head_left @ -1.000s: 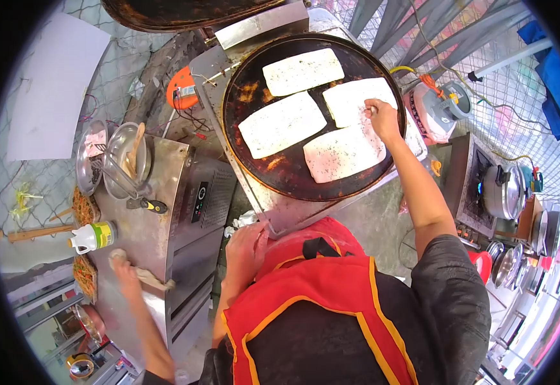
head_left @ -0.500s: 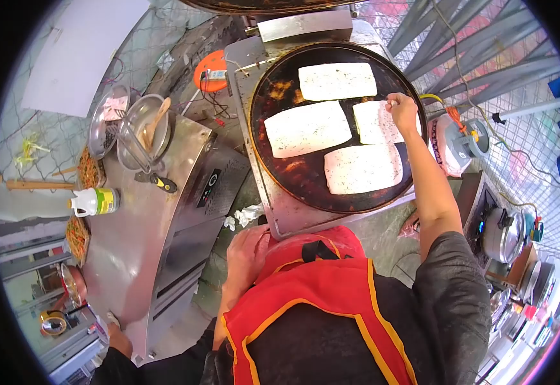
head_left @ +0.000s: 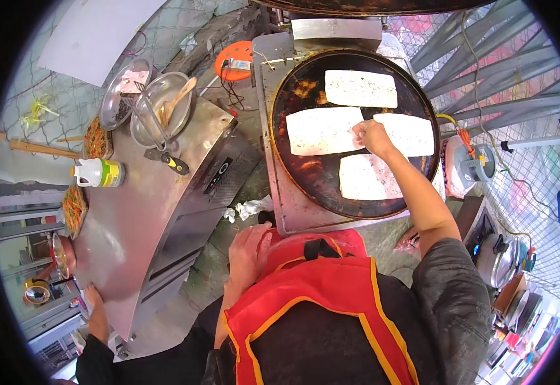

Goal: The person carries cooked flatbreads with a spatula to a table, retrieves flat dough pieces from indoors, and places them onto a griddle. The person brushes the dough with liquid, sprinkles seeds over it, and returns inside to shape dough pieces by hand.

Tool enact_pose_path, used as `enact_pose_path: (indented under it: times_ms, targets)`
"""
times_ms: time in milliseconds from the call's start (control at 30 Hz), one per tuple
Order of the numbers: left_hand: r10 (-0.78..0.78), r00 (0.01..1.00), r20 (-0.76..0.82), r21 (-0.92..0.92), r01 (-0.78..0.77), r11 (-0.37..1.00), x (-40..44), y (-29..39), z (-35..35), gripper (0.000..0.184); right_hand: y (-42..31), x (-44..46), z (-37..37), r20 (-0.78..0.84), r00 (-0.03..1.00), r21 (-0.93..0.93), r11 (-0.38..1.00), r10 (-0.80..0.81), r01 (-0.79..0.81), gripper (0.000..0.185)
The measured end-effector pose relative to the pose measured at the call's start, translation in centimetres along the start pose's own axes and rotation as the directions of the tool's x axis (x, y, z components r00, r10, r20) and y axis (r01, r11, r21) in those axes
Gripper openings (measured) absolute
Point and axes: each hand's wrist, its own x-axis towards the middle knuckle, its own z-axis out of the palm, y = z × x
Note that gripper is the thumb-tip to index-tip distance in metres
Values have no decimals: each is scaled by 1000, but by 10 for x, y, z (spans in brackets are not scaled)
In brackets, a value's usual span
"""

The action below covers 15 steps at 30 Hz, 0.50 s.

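On a round black griddle (head_left: 299, 183) lie several pale, speckled slabs of flatbread dough. My right hand (head_left: 372, 136) reaches over the griddle, its fingers pinched at the right end of the middle-left flatbread (head_left: 321, 130). Right of the hand lies another flatbread (head_left: 411, 133). One more flatbread (head_left: 360, 88) is at the back, and the front flatbread (head_left: 363, 178) is partly covered by my forearm. My left hand (head_left: 248, 255) rests low against the red apron (head_left: 305, 289), fingers extended and holding nothing.
Left stands a steel counter (head_left: 116, 244) with metal bowls (head_left: 187, 106), a yellow-handled spatula (head_left: 174, 162) and a white jug (head_left: 94, 173). Another person's hand (head_left: 94, 298) touches its edge. A pot (head_left: 495, 260) sits right; a raised lid (head_left: 382, 8) is behind the griddle.
My right hand has moved left from the right flatbread to the middle-left one. The right flatbread now shows more fully. The view has shifted, while my left hand stays by the apron.
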Motion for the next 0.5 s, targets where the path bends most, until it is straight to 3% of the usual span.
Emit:
enact_pose_path:
  times_ms: [233, 267, 300, 367, 400, 500]
  targets:
    - [-3, 1000, -23, -6, 3, 1000, -7, -11, -12, 22, -16, 15, 16, -62, 977, -200, 962, -202, 186, 25]
    - [-9, 1000, -30, -5, 9, 1000, -8, -13, -14, 22, -24, 21, 6, -83, 978, -102, 978, -192, 183, 22]
    - [-18, 999, -31, -1, 18, 1000, -9, -13, -16, 22, -21, 33, 3, -212, 919, -239, 929, -333, 282, 24]
    - [-34, 999, -32, 11, 35, 999, -11, -15, -22, 22, -33, 51, -14, -312, 894, -193, 943, -322, 273, 30]
    - [-45, 998, -37, 15, 46, 999, -13, -17, -23, 22, -38, 59, -21, -397, 834, -234, 921, -383, 311, 33]
    - [-63, 997, -51, 14, 64, 998, -16, -20, -25, 21, -44, 82, -32, -457, 762, -293, 887, -458, 358, 39]
